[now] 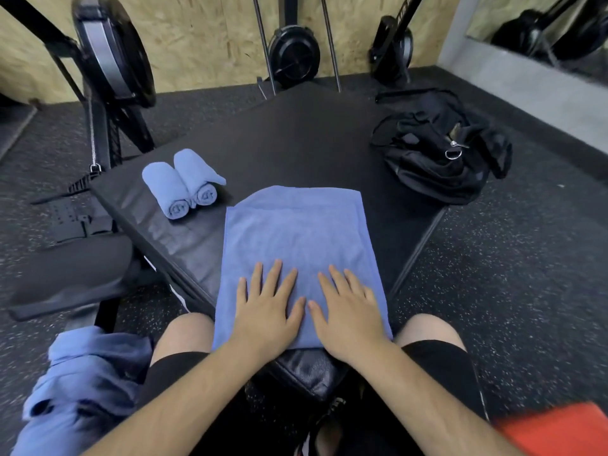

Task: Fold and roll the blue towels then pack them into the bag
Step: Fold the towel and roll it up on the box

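A folded blue towel (296, 232) lies flat on the black padded platform (296, 139), its near end hanging over the platform's front corner. My left hand (268, 306) and my right hand (348, 311) press side by side on the towel's near end, fingers straight and spread. Two rolled blue towels (182, 185) lie together on the platform's left part. The black bag (441, 149) sits slumped on the platform's right corner, beyond my hands' reach line. A heap of loose blue towels (82, 383) lies by my left knee.
Rowing machines (108, 60) stand upright against the wooden wall behind the platform. A black seat and rail (69, 278) sit at the left. Speckled rubber floor (526, 274) surrounds the platform. An orange object (559, 429) shows at the bottom right.
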